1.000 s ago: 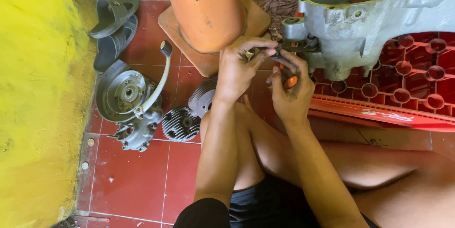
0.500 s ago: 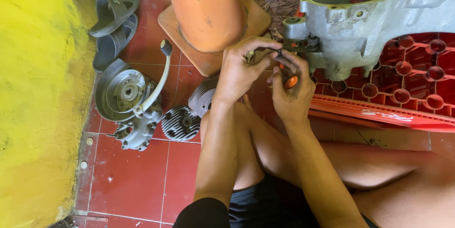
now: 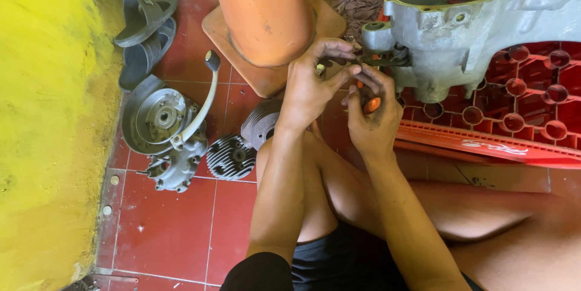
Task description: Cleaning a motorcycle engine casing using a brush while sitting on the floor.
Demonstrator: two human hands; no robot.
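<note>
My right hand (image 3: 369, 115) grips an orange-handled plier tool (image 3: 371, 104) whose dark jaws reach a small fitting on the left end of a grey cast engine casing (image 3: 484, 31). My left hand (image 3: 311, 82) pinches the same spot with its fingertips curled over the tool's jaws. The casing rests on a red plastic crate (image 3: 532, 109). What the fingers pinch is too small to make out.
An orange cone (image 3: 263, 13) on a square base stands just left of my hands. On the red floor tiles lie a finned cylinder head (image 3: 230, 156), a finned cylinder (image 3: 260, 123), a round cover with a kick lever (image 3: 163, 121) and grey sandals (image 3: 142, 31). A yellow wall (image 3: 48, 121) runs along the left.
Both hands have stayed at the casing's left end; the fingers have shifted only slightly around the tool.
</note>
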